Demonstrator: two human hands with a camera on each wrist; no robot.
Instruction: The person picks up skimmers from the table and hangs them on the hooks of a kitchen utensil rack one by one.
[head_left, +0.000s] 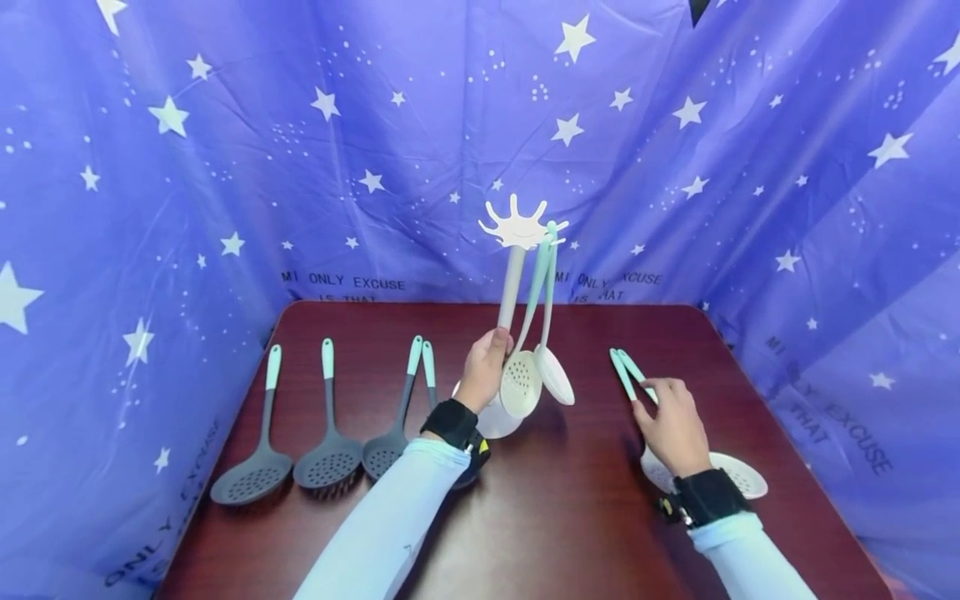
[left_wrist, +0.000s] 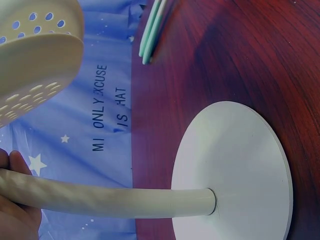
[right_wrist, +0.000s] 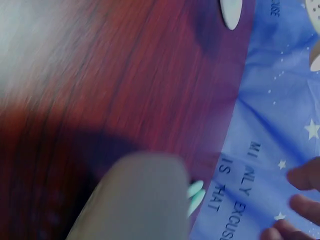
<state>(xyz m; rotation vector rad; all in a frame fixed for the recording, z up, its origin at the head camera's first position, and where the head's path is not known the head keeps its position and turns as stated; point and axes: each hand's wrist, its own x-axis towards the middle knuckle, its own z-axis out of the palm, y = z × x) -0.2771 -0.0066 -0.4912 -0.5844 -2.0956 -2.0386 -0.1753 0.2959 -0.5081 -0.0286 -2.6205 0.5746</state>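
My left hand [head_left: 483, 367] grips the pale pole [head_left: 512, 287] of a utensil stand, whose top spreads into curved white hooks [head_left: 517, 231]. In the left wrist view, the fingers wrap the pole above its round white base [left_wrist: 232, 145]. Two white utensils with mint handles hang from the hooks; one is a slotted spoon [head_left: 521, 383]. On the right, my right hand [head_left: 675, 425] hovers around the mint handles [head_left: 624, 375] of two white perforated utensils, one a skimmer [head_left: 738, 475]. Its fingers [right_wrist: 305, 175] look spread, with nothing between them. A blurred pale shape fills the lower right wrist view.
On the left of the dark red table [head_left: 555, 517] lie several grey utensils with mint handles, among them a slotted turner [head_left: 251, 477] and a skimmer [head_left: 327, 460]. My left forearm partly covers the nearest ones. A blue starry curtain [head_left: 420, 133] surrounds the table.
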